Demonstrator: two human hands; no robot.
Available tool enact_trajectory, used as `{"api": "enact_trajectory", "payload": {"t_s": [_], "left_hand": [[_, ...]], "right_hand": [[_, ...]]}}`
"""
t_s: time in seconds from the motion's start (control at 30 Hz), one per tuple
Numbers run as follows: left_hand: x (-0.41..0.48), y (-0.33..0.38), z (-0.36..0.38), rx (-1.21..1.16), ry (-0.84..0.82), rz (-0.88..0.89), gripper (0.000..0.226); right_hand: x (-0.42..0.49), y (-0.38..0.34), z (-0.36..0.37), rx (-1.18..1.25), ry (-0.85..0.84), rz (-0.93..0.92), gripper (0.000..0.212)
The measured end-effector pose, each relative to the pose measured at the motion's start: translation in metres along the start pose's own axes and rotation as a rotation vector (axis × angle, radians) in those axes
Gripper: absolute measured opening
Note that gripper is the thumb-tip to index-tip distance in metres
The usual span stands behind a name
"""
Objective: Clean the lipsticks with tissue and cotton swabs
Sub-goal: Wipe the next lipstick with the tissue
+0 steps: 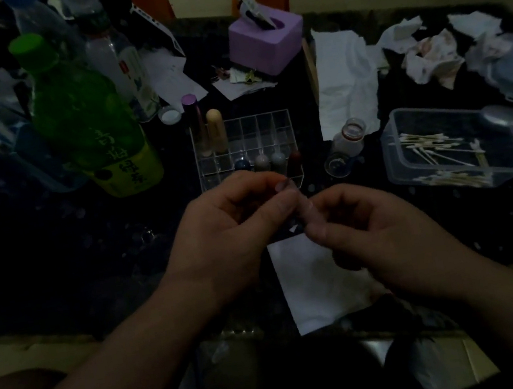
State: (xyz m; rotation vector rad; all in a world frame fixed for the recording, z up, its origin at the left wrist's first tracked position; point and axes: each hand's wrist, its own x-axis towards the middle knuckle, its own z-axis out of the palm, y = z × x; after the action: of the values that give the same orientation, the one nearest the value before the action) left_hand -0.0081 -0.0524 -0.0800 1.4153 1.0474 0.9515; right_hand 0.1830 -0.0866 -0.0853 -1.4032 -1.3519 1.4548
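Observation:
Both hands meet over the dark table. My left hand (233, 228) pinches a small lipstick (300, 202) between thumb and fingers, and my right hand (376, 236) grips its lower end; most of the lipstick is hidden. Under the hands lies a flat white tissue (316, 282). Just beyond them stands a clear grid organiser (243, 129) with several lipsticks (262, 163) in its front row and two tall ones (216, 130) at its back left. A clear tub (452, 146) at the right holds cotton swabs (436, 152).
A green bottle (82, 121) and a clear bottle (116, 58) stand at the left. A purple holder (265, 45) sits at the back. A small glass jar (346, 146) stands beside the tub. Spread and crumpled tissues (431, 55) lie at the back right.

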Motion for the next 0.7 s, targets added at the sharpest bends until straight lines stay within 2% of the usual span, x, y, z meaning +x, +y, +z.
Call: {"api": "enact_trajectory", "payload": {"t_s": [0.17,0.23,0.33,0.43,0.6,0.7], "left_hand": [[0.003,-0.001,0.008,-0.253,0.137,-0.066,0.018],[0.003,-0.002,0.01,-0.287,0.112,-0.065,0.016],[0.004,-0.006,0.01,-0.233,0.042,-0.056,0.023],[0.0,-0.004,0.011,-0.228,0.087,-0.047,0.026],[-0.003,-0.004,0.013,-0.161,0.091,-0.01,0.024],[-0.003,-0.003,0.013,-0.145,0.103,-0.003,0.019]], "right_hand": [[0.002,0.003,0.026,0.655,-0.023,0.105,0.022],[0.002,0.002,0.035,0.827,-0.07,0.177,0.031],[0.003,0.003,0.034,0.907,-0.131,0.32,0.04],[0.004,0.004,0.031,0.914,-0.164,0.35,0.049],[0.005,0.005,0.031,1.005,-0.215,0.265,0.031],[0.007,0.003,0.032,1.007,-0.187,0.304,0.032]]}}
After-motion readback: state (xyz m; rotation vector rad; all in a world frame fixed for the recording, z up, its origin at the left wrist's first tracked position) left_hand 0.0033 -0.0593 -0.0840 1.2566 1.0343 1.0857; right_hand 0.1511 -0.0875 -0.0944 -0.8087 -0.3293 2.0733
